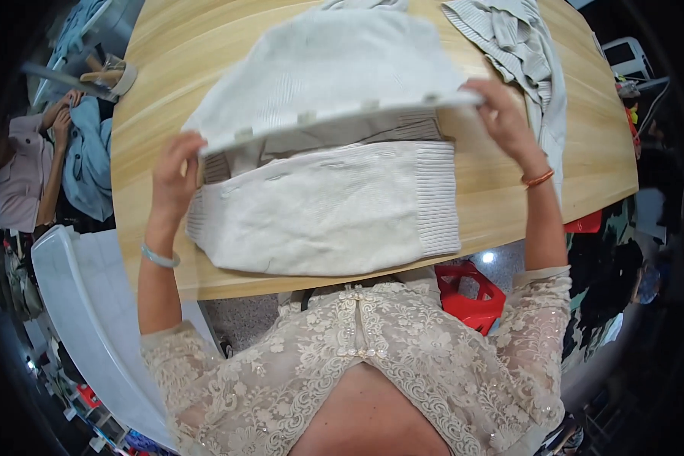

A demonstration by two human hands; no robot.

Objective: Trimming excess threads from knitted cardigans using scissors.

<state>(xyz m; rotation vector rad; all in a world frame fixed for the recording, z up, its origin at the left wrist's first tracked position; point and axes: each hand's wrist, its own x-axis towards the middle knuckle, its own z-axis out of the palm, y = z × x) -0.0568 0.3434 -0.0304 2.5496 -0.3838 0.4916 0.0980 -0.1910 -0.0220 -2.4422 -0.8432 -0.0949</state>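
Note:
A cream knitted cardigan (pixel 319 213) lies on the wooden table right before me, its front spread apart. The near front panel rests flat, with buttonhole slits along its edge and a ribbed band at the right. Between both hands the far panel (pixel 342 68) is lifted, its buttoned edge stretched taut and a little blurred. My left hand (pixel 178 171) pinches the left end of that edge. My right hand (pixel 503 121) grips the right end, fingers closed on the knit. Inside the gap, the cardigan's inner back shows in shadow.
Another pale knit garment (pixel 513 53) lies crumpled at the table's far right. A cup of tools (pixel 118 76) stands at the far left edge. Beyond it, another person's hands (pixel 64 110) hold a blue-grey garment (pixel 91 159). A white bin (pixel 91 304) stands at left; a red basket (pixel 471 300) sits below the table.

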